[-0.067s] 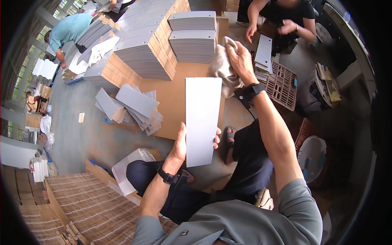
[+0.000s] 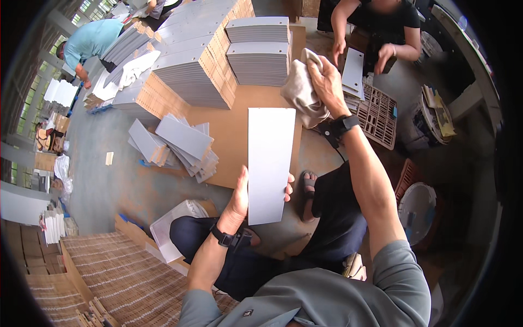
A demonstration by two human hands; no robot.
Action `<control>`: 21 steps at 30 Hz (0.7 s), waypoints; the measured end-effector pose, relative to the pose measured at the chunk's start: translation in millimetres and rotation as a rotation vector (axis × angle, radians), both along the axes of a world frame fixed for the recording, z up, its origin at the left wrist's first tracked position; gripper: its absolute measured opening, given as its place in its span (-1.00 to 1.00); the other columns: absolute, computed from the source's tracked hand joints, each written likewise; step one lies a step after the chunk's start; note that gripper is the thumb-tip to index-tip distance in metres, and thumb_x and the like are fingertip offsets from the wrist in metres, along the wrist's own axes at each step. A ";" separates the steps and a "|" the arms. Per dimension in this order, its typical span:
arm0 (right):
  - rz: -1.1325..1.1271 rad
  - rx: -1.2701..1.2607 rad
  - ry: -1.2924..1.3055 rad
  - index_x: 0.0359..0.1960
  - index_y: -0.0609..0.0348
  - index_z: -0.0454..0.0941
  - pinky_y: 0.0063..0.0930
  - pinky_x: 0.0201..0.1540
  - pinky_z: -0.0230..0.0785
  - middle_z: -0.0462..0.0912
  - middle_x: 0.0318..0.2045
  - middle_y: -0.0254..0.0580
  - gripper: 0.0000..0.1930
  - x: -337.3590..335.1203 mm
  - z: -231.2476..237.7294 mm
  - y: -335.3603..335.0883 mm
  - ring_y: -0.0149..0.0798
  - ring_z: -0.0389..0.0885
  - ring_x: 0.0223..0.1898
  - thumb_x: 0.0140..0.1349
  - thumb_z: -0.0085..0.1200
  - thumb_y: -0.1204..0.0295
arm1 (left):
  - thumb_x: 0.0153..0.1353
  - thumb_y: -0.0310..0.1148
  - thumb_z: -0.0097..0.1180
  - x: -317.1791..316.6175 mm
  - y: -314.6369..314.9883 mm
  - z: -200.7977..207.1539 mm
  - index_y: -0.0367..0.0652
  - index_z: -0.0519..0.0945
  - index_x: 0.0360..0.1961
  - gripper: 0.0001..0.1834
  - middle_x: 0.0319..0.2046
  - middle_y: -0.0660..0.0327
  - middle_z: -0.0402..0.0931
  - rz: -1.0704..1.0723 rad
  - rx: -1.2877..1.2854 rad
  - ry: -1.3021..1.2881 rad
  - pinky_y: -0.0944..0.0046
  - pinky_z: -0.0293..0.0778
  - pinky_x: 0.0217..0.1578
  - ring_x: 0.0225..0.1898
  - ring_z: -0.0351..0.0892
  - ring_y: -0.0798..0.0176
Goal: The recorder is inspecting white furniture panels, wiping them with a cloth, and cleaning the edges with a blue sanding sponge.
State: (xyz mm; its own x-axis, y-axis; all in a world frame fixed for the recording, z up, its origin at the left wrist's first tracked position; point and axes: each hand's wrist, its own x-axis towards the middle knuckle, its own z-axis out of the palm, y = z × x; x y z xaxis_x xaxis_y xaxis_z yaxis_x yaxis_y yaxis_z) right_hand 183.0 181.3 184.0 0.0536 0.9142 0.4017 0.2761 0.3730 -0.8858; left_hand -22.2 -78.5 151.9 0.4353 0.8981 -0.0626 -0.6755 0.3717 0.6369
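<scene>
A long, flat panel, white to pale grey, is held upright in front of me. My left hand grips it near its lower half, thumb along the left edge and fingertips showing round the right edge. My right hand is closed on a crumpled off-white cloth, raised just beyond the panel's upper right corner and apart from it. Beyond the panel lies a brown cardboard sheet. A loose, fanned pile of similar grey panels rests at its left side.
Tall stacks of grey panels stand on the cardboard ahead. At the far right a co-worker sits by a panel on a plastic crate. A white bucket stands at my right, and stacked brown-edged boards at my left.
My right hand has shifted slightly to the right with the cloth. The panel has dipped a little. Across from me, the co-worker's hands have moved lower, toward the panel there.
</scene>
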 end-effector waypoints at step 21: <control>0.287 0.659 -0.194 0.04 0.15 0.53 -0.23 0.05 0.46 0.56 -0.11 -0.07 -0.56 -38.5 81.0 -116.7 -0.03 0.55 0.00 0.12 0.32 0.36 | 0.28 0.49 -0.41 -4.4 6.7 -7.9 -0.32 0.28 0.32 0.03 0.10 -0.19 0.47 0.095 -0.155 -0.169 -0.12 0.60 -0.07 -0.01 0.59 -0.14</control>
